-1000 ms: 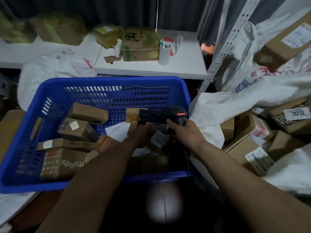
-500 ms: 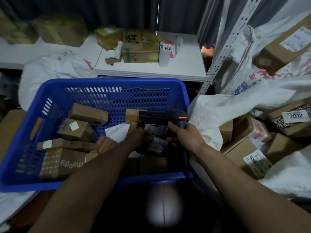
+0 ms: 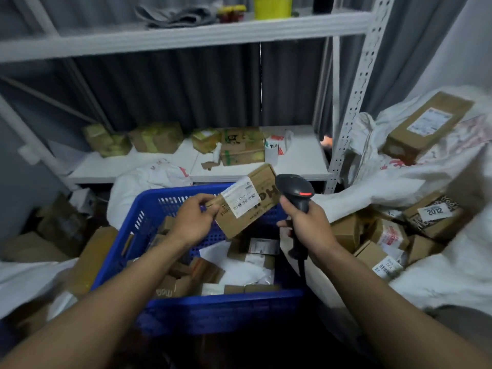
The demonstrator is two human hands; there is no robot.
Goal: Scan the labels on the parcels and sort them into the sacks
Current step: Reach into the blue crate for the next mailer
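— If we start with the biggest holder, what fills the right of the frame?
— A white sack [image 3: 386,179], slumped open, with brown cardboard boxes [image 3: 370,255] heaped in its mouth at lower right. One bears a tag reading 2012 [image 3: 434,211]. A long box [image 3: 415,134] lies on the cloth at upper right.
— And at bottom centre?
— A blue perforated crate [image 3: 218,310], with small cardboard parcels [image 3: 181,283] and white mailers [image 3: 239,267] lying loose in it. A second white sack [image 3: 149,179] sits just behind its far left corner.
— Where's the parcel being worked on?
— Above the crate's far rim, mid-frame: a long brown parcel [image 3: 263,182], tilted up to the right, with its white barcode label [image 3: 241,199] facing the camera. The left hand [image 3: 191,222] pinches its lower left end. The right hand [image 3: 311,227] is wrapped round the grip of a black scanner [image 3: 294,187], whose head stands just beside the parcel's right end with a red strip lit.
— What differs from half a second ago?
— Both hands were low inside the crate then. Now the parcel is lifted clear, and the view has tipped up to take in the upper shelf [image 3: 186,33].
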